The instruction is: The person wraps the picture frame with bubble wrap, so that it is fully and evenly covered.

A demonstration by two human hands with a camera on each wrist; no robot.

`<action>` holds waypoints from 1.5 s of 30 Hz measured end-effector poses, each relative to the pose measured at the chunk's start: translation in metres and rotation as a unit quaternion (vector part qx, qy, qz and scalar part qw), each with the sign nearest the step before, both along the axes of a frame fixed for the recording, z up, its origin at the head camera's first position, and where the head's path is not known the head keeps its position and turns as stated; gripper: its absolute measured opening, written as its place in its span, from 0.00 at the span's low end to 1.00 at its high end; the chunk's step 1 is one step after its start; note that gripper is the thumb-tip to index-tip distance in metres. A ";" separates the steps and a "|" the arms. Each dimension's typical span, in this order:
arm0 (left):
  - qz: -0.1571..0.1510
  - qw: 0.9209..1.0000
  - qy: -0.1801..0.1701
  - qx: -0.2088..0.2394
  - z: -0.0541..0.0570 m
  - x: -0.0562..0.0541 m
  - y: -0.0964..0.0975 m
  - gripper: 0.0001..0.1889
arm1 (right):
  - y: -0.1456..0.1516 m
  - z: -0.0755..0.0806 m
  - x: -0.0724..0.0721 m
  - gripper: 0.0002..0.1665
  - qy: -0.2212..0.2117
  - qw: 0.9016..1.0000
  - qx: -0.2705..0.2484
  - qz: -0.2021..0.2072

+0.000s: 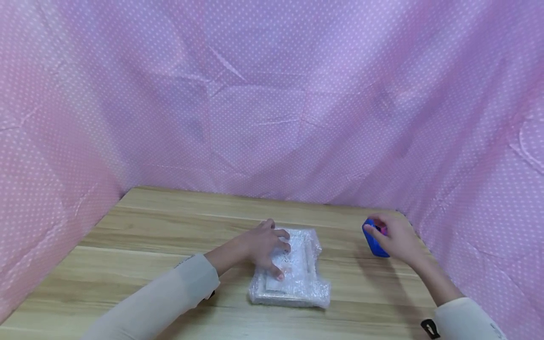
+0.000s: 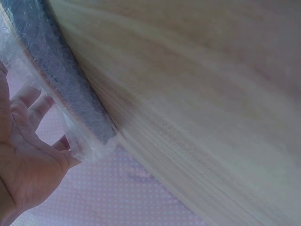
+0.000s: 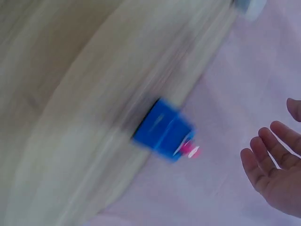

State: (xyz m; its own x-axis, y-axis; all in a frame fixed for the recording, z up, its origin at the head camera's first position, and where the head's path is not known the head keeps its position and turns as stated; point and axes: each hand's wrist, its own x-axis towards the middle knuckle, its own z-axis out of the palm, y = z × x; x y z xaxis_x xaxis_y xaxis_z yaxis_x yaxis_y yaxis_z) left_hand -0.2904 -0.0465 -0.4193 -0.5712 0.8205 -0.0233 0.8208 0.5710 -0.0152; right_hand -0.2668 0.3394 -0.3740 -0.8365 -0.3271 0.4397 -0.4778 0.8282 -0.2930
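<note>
A flat package in clear bubble wrap [image 1: 303, 264] lies on the wooden table, the wrap loose at its right edge. My left hand [image 1: 265, 245] rests on its left part with fingers and thumb spread over the top. In the left wrist view the fingers of that hand [image 2: 33, 155] come up against the package's wrapped edge [image 2: 70, 80]. Over on the right, a small blue boxy thing [image 3: 162, 129] with a pink part at its top stands on the table. Close beside it is my right hand [image 1: 397, 238], its fingers loosely bent and apart from it in the right wrist view [image 3: 277, 165].
The wooden table [image 1: 170, 226] narrows toward the back. Pink polka-dot cloth [image 1: 263, 118] hangs around its back and both sides. Light sleeves [image 1: 187, 283] cover both forearms, with a dark strap [image 1: 430, 328] below the right cuff.
</note>
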 end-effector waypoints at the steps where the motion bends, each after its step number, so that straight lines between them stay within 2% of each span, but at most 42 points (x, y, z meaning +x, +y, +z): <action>1: 0.001 1.000 -0.001 0.001 0.000 0.000 0.000 0.40 | 0.008 0.000 -0.001 0.15 -0.009 1.000 -0.005 -0.014; 5: 0.002 1.000 -0.002 0.004 -0.001 0.000 0.000 0.39 | 0.038 -0.006 -0.006 0.15 -0.065 0.995 -0.018 -0.074; 9: -0.005 1.000 0.007 0.004 -0.002 -0.001 0.000 0.40 | 0.060 -0.012 -0.009 0.17 -0.130 0.986 -0.008 -0.108; 14: -0.013 1.000 0.013 0.003 -0.004 -0.001 -0.001 0.40 | 0.074 -0.018 -0.015 0.20 -0.200 0.972 -0.021 -0.125; 18: -0.020 1.000 0.014 0.007 -0.006 -0.001 -0.002 0.41 | 0.079 -0.025 -0.019 0.21 -0.250 0.959 -0.056 -0.124; 27: -0.013 1.000 0.003 0.011 -0.007 0.001 -0.003 0.44 | 0.081 -0.030 -0.025 0.21 -0.300 0.938 -0.100 -0.140; 38: -0.009 1.000 -0.001 0.003 -0.005 0.002 -0.003 0.44 | 0.078 -0.030 -0.023 0.21 -0.345 0.922 -0.121 -0.131; 42: -0.006 1.000 -0.007 0.007 -0.004 0.003 -0.003 0.44 | 0.074 -0.029 -0.024 0.23 -0.369 0.909 -0.154 -0.122; 45: -0.005 1.000 -0.010 0.009 -0.005 0.002 -0.003 0.44 | 0.072 -0.028 -0.024 0.23 -0.390 0.894 -0.190 -0.112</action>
State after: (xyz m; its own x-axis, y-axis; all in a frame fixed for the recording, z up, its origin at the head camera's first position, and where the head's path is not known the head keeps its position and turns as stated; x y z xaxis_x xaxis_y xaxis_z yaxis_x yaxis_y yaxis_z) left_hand -0.2880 -0.0494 -0.4238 -0.5632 0.8261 -0.0205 0.8261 0.5635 0.0114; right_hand -0.2908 0.4114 -0.4025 -0.9631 -0.0643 -0.2612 0.1589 0.6478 -0.7451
